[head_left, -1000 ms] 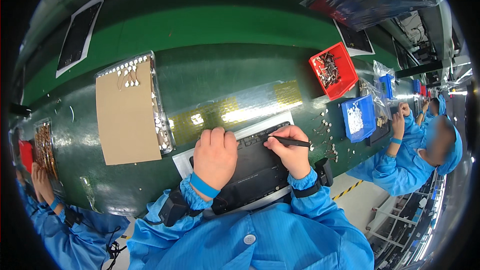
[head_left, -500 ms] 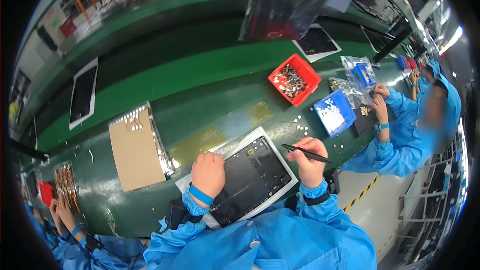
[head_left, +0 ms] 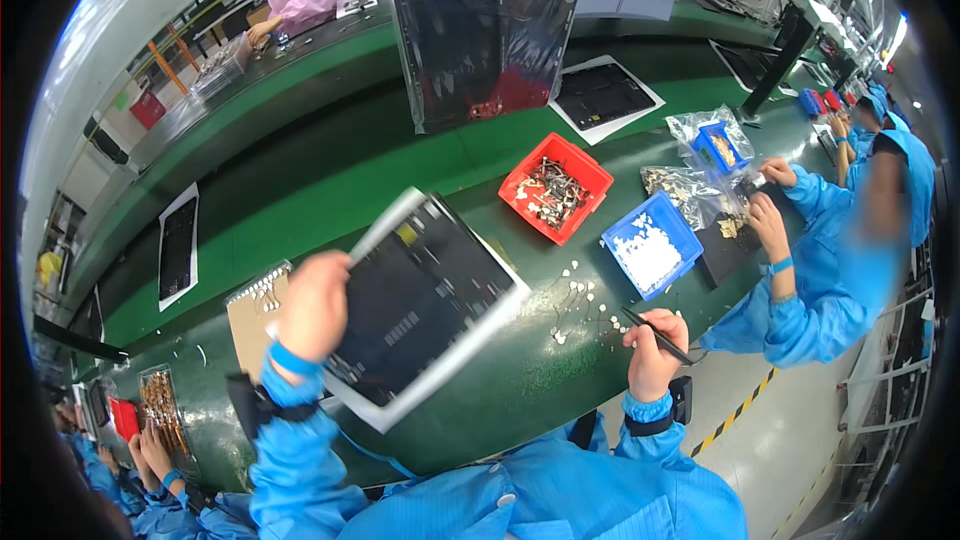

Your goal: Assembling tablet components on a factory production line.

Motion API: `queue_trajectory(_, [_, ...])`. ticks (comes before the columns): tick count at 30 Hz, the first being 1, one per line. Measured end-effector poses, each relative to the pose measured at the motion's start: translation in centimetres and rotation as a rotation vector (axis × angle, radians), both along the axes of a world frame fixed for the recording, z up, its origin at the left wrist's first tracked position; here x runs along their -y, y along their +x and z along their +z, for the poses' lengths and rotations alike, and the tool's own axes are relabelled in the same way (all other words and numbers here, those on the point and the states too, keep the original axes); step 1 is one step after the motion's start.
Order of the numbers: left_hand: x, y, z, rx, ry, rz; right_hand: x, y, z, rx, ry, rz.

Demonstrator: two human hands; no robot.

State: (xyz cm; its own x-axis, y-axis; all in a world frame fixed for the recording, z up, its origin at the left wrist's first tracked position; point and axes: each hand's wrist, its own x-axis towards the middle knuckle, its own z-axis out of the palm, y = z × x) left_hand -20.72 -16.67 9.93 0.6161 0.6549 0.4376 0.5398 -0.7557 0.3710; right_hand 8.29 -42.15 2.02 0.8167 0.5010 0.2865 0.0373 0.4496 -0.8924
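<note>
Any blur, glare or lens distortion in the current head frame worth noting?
Head view: left hand looks smeared, right hand crisper; head view: pale glare on the green bench left of the blue bin; head view: bench edges curve toward the black fisheye border.

A green bench (head_left: 540, 380) carries a red bin (head_left: 583, 220), with a blue bin (head_left: 680, 270) just beside it, closer to the near edge. Small white wired parts (head_left: 560, 337) lie loose between the bins and that edge. Toward the bench's left end lies a tray (head_left: 262, 281) partly covered by brown cardboard (head_left: 257, 333).
</note>
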Motion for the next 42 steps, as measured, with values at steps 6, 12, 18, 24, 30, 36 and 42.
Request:
queue_trajectory(6, [-15.7,0.7,2.4,-0.090,0.023,0.150,0.0,0.2,-0.6,0.114,-0.033,-0.046])
queue_trajectory(12, [-26.7,4.1,-2.5,-0.361,0.038,0.287,1.4,1.1,-1.3,0.092,-0.089,-0.133])
queue_trajectory(18, [-24.3,7.5,-5.4,-0.358,0.345,0.571,2.2,1.2,-0.6,0.051,-0.139,-0.153])
queue_trajectory(24, [-8.7,11.0,-2.4,-0.354,0.295,-0.085,1.8,2.3,-0.4,0.356,-0.247,-0.041])
queue_trajectory(30, [6.2,12.3,-4.0,-0.195,-0.118,-0.618,-0.7,0.9,0.0,0.711,-0.545,0.182])
queue_trajectory(36, [12.2,13.2,-7.9,-0.029,-0.232,-0.527,-2.2,-0.5,-2.0,1.065,-0.682,0.189])
queue_trajectory(42, [13.3,12.6,-8.5,0.059,-0.262,-0.431,-2.6,-0.3,-1.1,1.139,-0.743,0.309])
